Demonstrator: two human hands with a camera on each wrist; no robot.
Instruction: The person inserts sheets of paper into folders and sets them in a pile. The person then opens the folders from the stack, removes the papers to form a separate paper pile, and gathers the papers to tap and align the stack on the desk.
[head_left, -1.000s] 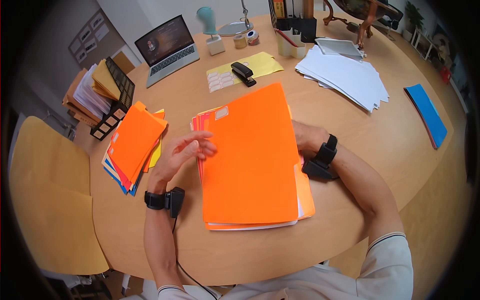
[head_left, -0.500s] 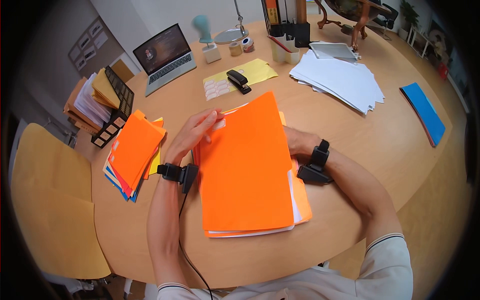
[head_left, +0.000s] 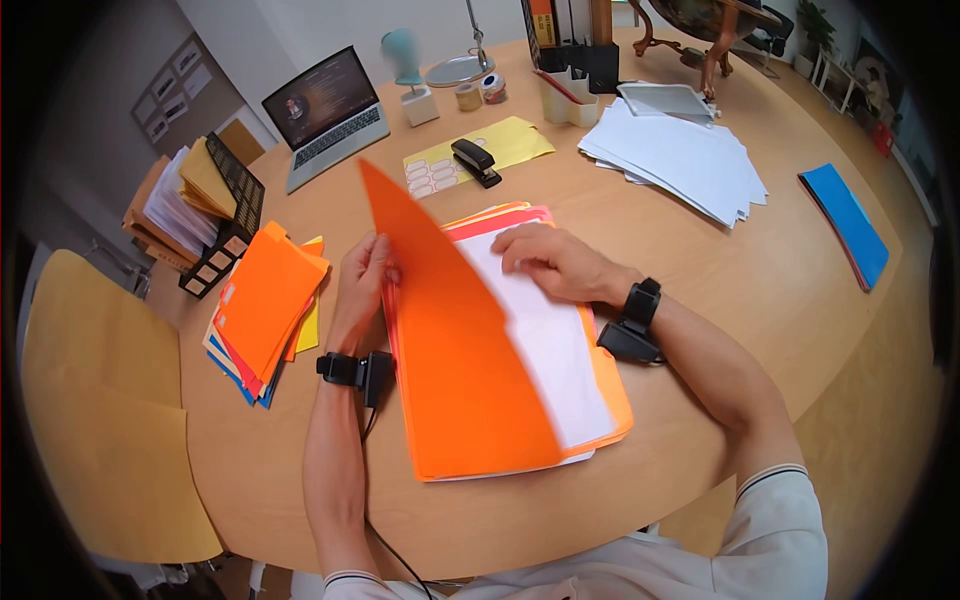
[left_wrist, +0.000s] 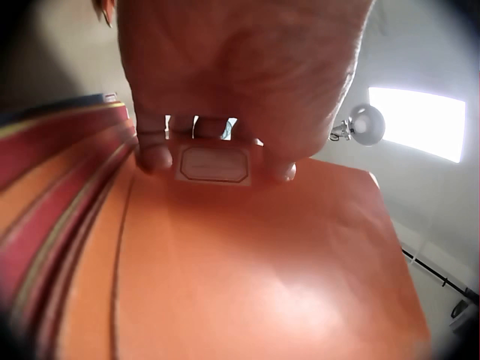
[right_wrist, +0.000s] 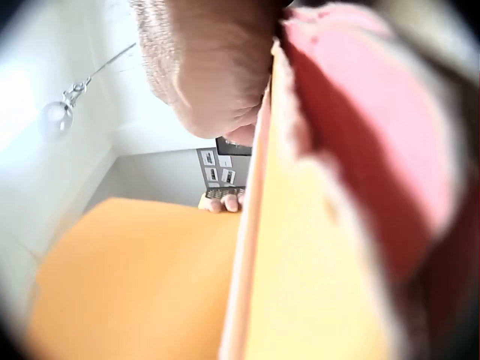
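Note:
A stack of folders lies in front of me, its top orange folder (head_left: 450, 340) standing partly open with the cover slanting up. White paper (head_left: 572, 385) shows inside it. My left hand (head_left: 362, 278) pinches the cover at its left edge; in the left wrist view, thumb and fingertips meet the folder beside a small bordered label (left_wrist: 214, 164). Over the upper part of the paper is my right hand (head_left: 560, 262), its fingers loosely bent and holding nothing visible. In the right wrist view the folder edges (right_wrist: 251, 247) hide its fingertips.
More folders (head_left: 268, 295) lie fanned at left, before a file holder (head_left: 240, 205). Behind the stack are a stapler (head_left: 475, 160) on a yellow sheet (head_left: 520, 140) and a laptop (head_left: 330, 110). Loose white paper (head_left: 670, 160) and a blue folder (head_left: 848, 222) lie to the right.
The orange cover has swung open toward the left, uncovering white paper. My right hand has come from behind the cover to over the paper; my left hand has moved onto the folder's left edge.

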